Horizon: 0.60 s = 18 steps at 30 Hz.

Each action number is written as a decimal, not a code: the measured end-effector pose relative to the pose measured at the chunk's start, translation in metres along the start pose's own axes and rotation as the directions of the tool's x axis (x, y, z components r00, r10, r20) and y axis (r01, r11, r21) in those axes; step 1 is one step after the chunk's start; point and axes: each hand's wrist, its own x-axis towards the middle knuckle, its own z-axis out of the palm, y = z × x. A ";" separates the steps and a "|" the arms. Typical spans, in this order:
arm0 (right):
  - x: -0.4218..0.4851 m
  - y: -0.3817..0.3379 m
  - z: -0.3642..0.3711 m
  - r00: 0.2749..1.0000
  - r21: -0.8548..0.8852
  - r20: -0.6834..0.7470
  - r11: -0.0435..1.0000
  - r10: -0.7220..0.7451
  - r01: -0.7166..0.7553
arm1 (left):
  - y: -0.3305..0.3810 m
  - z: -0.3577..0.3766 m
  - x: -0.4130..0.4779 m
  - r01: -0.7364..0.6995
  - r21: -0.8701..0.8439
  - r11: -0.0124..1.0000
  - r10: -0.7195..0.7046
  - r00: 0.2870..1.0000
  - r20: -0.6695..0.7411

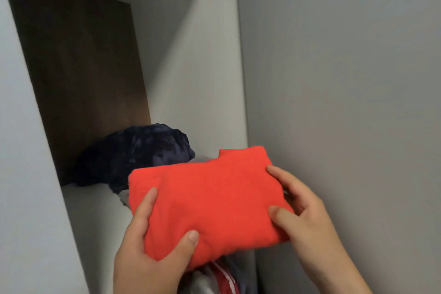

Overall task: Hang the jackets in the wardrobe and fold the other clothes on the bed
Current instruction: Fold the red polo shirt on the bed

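Both hands (148,248) (307,217) grip red garment (210,198); shelf (95,210) holds perhaps a dark blanket (138,150).

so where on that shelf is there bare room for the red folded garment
Bare shelf shows at the front left, between the left wall and the dark blue bundle. That bundle fills the back; the right side is hidden behind the red folded garment, which the left hand and right hand grip.

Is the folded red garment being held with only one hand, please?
No, the left hand and the right hand both grip the folded red garment.
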 end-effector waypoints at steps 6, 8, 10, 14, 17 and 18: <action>0.049 0.004 0.015 0.997 -0.092 -0.030 0.994 -0.068 0.065 | -0.005 0.021 0.030 0.020 -0.053 0.998 -0.024 0.997 -0.073; 0.066 0.005 0.020 0.995 -0.172 -0.004 0.981 -0.097 0.095 | -0.006 0.028 0.041 0.022 -0.074 0.997 -0.028 0.997 -0.077; 0.086 0.008 0.027 0.994 -0.242 0.031 0.965 -0.100 0.105 | -0.005 0.035 0.054 0.023 -0.067 0.997 -0.028 0.997 -0.074; 0.129 0.016 0.043 0.997 -0.248 0.063 0.967 -0.040 0.054 | -0.004 0.045 0.084 0.068 -0.027 0.997 -0.070 0.994 -0.081; 0.156 0.025 0.059 0.994 -0.210 0.110 0.977 -0.018 0.041 | -0.004 0.052 0.100 0.131 -0.006 0.991 -0.130 0.983 -0.131; 0.164 0.028 0.065 0.992 -0.202 0.123 0.979 -0.011 0.036 | -0.004 0.054 0.102 0.149 0.013 0.989 -0.145 0.978 -0.149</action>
